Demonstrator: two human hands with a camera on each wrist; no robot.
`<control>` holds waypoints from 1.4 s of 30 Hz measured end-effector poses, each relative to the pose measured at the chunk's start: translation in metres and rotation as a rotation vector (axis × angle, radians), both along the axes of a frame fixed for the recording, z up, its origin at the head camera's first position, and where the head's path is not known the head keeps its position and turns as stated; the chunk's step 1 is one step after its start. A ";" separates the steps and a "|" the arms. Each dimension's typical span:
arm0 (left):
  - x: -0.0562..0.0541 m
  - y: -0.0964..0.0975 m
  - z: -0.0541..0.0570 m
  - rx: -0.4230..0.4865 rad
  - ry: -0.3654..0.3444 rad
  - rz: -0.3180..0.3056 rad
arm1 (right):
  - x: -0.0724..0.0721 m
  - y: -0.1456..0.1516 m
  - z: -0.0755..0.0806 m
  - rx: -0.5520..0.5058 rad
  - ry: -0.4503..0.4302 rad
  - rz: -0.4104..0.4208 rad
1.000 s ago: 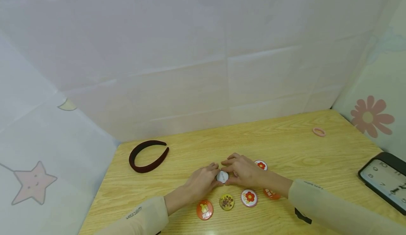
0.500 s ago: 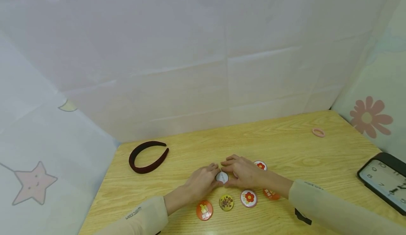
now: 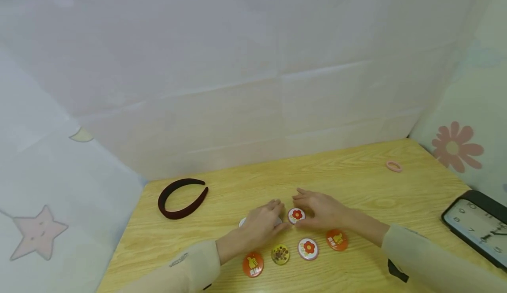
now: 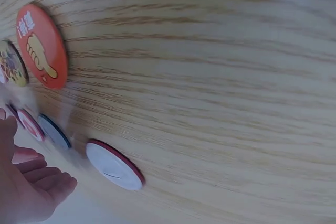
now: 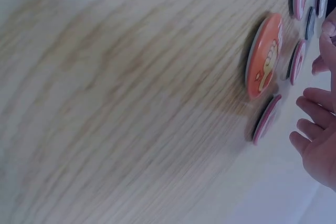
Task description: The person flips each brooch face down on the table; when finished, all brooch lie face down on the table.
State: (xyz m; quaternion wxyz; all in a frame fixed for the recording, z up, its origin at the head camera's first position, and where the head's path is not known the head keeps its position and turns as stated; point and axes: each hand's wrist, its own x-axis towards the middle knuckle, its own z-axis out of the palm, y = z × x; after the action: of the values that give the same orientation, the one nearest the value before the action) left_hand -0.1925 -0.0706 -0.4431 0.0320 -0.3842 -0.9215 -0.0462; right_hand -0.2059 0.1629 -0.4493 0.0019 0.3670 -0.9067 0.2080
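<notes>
My left hand (image 3: pixel 259 225) is low over the table with relaxed fingers, partly covering two white-faced button badges; the left one (image 4: pixel 115 165) lies flat with a dark red rim. In the left wrist view my fingers hold nothing. My right hand (image 3: pixel 325 210) has its fingers spread, fingertips and thumb close to a white badge with a red flower (image 3: pixel 296 215). A pink-rimmed badge (image 5: pixel 268 119) beneath it is hidden in the head view. Nearer me lie an orange thumbs-up badge (image 3: pixel 253 264), a yellow patterned badge (image 3: pixel 280 254), another flower badge (image 3: pixel 308 249) and another orange badge (image 3: pixel 336 239).
A dark headband (image 3: pixel 178 214) lies at the table's back left. A pink hair tie (image 3: pixel 394 166) is at the back right. A black-framed clock (image 3: pixel 475 227) stands at the right edge. Patterned sheets surround the wooden table (image 3: pixel 233 187).
The white-faced badge both hands pinched is let go and lies under my left hand. My right hand has moved right, away from the left. A flower badge shows between them.
</notes>
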 end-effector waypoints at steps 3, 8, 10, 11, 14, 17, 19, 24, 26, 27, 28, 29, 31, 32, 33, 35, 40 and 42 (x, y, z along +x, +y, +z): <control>-0.001 0.010 -0.001 0.005 0.026 -0.007 | 0.000 0.008 -0.001 -0.009 0.013 -0.009; -0.003 0.022 -0.007 -0.007 0.022 0.007 | 0.002 0.013 -0.003 -0.017 0.019 -0.009; -0.003 0.024 -0.009 -0.019 0.021 0.016 | 0.003 0.013 -0.004 -0.011 0.007 -0.004; -0.004 0.024 -0.010 -0.020 0.015 0.019 | 0.004 0.013 -0.005 -0.007 0.000 -0.002; -0.003 0.023 -0.012 -0.013 0.002 0.021 | 0.005 0.012 -0.008 0.003 0.011 0.014; -0.003 0.020 -0.014 -0.004 0.008 0.012 | 0.005 0.011 -0.010 -0.003 0.036 0.020; -0.003 0.019 -0.015 -0.005 0.024 0.004 | 0.005 0.010 -0.011 -0.008 0.041 0.016; -0.003 0.018 -0.017 0.001 0.041 -0.009 | 0.004 0.007 -0.012 0.001 0.043 0.000; -0.004 0.018 -0.017 0.006 0.041 -0.014 | 0.003 0.006 -0.013 0.005 0.053 -0.002; -0.004 0.019 -0.017 0.008 0.043 -0.017 | 0.003 0.005 -0.014 0.005 0.060 -0.003; -0.005 0.019 -0.017 0.010 0.044 -0.019 | 0.003 0.005 -0.014 0.006 0.064 -0.006; -0.005 0.020 -0.017 0.012 0.048 -0.021 | 0.002 0.004 -0.015 0.006 0.069 -0.009; -0.006 0.020 -0.017 0.014 0.061 -0.029 | 0.001 0.003 -0.015 0.005 0.078 -0.015; -0.006 0.021 -0.017 0.016 0.063 -0.032 | 0.001 0.003 -0.015 0.000 0.079 -0.017; -0.006 0.021 -0.017 0.016 0.066 -0.034 | 0.000 0.002 -0.015 -0.001 0.079 -0.022; -0.006 0.021 -0.017 0.013 0.067 -0.036 | -0.002 0.001 -0.015 -0.007 0.078 -0.021; -0.005 0.020 -0.018 0.002 0.049 -0.035 | -0.003 -0.003 -0.013 -0.017 0.071 -0.004; -0.005 0.018 -0.017 0.006 0.036 -0.037 | -0.003 -0.005 -0.011 -0.017 0.074 0.001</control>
State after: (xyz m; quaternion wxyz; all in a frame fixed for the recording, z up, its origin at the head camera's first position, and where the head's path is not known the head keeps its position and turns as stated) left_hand -0.1972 -0.0522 -0.4604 0.0487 -0.4020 -0.9134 -0.0428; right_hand -0.2090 0.1583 -0.4604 0.0384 0.3748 -0.9040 0.2020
